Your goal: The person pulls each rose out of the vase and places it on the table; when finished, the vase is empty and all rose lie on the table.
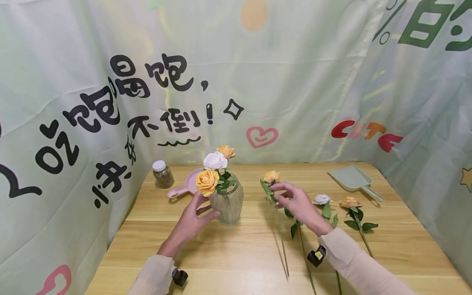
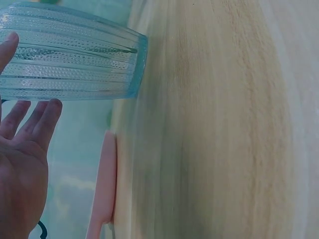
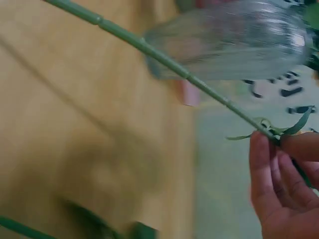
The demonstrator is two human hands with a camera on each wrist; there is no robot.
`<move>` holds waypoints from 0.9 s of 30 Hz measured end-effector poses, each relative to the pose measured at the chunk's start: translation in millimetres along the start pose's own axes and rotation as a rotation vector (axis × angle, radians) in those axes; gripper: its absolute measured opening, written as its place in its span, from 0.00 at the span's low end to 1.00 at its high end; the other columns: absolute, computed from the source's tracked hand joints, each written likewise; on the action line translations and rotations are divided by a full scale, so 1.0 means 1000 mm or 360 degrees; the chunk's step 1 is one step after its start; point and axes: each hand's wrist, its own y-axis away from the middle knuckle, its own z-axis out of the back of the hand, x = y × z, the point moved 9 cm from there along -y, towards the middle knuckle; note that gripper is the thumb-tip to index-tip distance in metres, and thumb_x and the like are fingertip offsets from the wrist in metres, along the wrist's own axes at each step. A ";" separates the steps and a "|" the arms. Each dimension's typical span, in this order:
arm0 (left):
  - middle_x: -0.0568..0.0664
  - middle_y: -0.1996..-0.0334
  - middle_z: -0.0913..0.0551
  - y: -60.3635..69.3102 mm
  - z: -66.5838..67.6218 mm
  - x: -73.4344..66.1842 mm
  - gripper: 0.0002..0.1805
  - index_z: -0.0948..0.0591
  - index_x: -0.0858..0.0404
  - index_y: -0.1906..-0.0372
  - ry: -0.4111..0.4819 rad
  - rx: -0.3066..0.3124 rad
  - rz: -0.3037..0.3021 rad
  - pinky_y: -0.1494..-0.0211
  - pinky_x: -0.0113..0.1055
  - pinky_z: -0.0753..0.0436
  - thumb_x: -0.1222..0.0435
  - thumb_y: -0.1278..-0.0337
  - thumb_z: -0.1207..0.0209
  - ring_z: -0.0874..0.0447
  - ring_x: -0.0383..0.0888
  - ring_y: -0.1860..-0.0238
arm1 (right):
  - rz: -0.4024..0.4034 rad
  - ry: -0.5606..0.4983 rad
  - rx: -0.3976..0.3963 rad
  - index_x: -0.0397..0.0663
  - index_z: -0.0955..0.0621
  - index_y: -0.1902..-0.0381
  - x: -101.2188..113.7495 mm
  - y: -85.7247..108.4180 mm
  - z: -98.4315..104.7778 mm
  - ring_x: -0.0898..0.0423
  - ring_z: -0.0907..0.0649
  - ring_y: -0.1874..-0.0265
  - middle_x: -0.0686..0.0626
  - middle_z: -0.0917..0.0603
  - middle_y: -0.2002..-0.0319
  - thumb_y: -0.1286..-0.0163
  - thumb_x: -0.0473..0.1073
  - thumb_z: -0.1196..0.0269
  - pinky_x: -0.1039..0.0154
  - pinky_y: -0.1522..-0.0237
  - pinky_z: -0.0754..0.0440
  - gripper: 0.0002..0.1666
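Observation:
A ribbed clear glass vase stands upright, with a white rose, an orange rose and a smaller orange rose in it. At its left side is my left hand, thumb in front and fingers extended; the fingertips reach the glass without wrapping round it. To the right of the vase, my right hand pinches the green stem of another orange rose just below its bloom. That stem slants in front of the vase in the right wrist view.
Right of the held rose lie a white rose, an orange rose and a further stem, its bloom hidden. A pink dustpan-like item and a white-lidded jar are behind left; a grey-green dustpan is back right.

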 end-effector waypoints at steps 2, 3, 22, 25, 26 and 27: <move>0.56 0.19 0.30 0.000 0.000 0.000 0.43 0.36 0.52 0.18 0.0000 -0.0001 0.0003 0.21 0.51 0.18 0.62 0.31 0.26 0.29 0.61 0.20 | -0.0037 0.0023 0.0012 0.38 0.19 0.32 -0.012 0.000 -0.010 0.44 0.10 0.54 0.33 0.17 0.37 0.17 0.32 0.39 0.50 0.51 0.04 0.19; 0.56 0.19 0.30 0.000 0.000 0.000 0.43 0.36 0.52 0.18 -0.0001 -0.0001 0.0003 0.21 0.52 0.18 0.63 0.31 0.26 0.29 0.61 0.20 | -0.0063 0.0033 0.0005 0.38 0.19 0.33 -0.019 0.000 -0.014 0.44 0.10 0.56 0.33 0.17 0.37 0.18 0.31 0.39 0.49 0.52 0.04 0.19; 0.56 0.20 0.28 -0.001 0.000 0.001 0.44 0.36 0.52 0.18 -0.0010 -0.0005 0.0038 0.21 0.52 0.18 0.62 0.32 0.26 0.29 0.60 0.20 | -0.0284 0.0302 -0.0066 0.47 0.13 0.42 -0.076 -0.002 -0.041 0.56 0.15 0.73 0.45 0.12 0.58 0.21 0.33 0.34 0.64 0.75 0.21 0.13; 0.57 0.20 0.28 -0.001 0.000 0.002 0.44 0.36 0.52 0.18 -0.0008 -0.0005 0.0040 0.21 0.52 0.18 0.62 0.32 0.26 0.29 0.61 0.20 | -0.0264 0.0296 -0.0090 0.48 0.12 0.45 -0.074 -0.001 -0.040 0.56 0.14 0.72 0.41 0.16 0.49 0.22 0.33 0.33 0.65 0.75 0.19 0.12; 0.57 0.21 0.28 -0.001 0.000 0.002 0.44 0.36 0.52 0.18 -0.0006 -0.0005 0.0039 0.21 0.52 0.18 0.62 0.32 0.26 0.29 0.61 0.20 | -0.0260 0.0290 -0.0097 0.48 0.12 0.45 -0.072 -0.001 -0.039 0.56 0.13 0.70 0.39 0.17 0.45 0.22 0.34 0.32 0.64 0.74 0.18 0.11; 0.57 0.21 0.28 -0.001 0.000 0.002 0.44 0.36 0.52 0.18 -0.0009 -0.0005 0.0039 0.21 0.52 0.18 0.62 0.32 0.26 0.29 0.61 0.20 | -0.0251 0.0292 -0.0104 0.48 0.12 0.45 -0.070 0.000 -0.037 0.56 0.12 0.69 0.38 0.19 0.41 0.22 0.35 0.32 0.64 0.73 0.17 0.11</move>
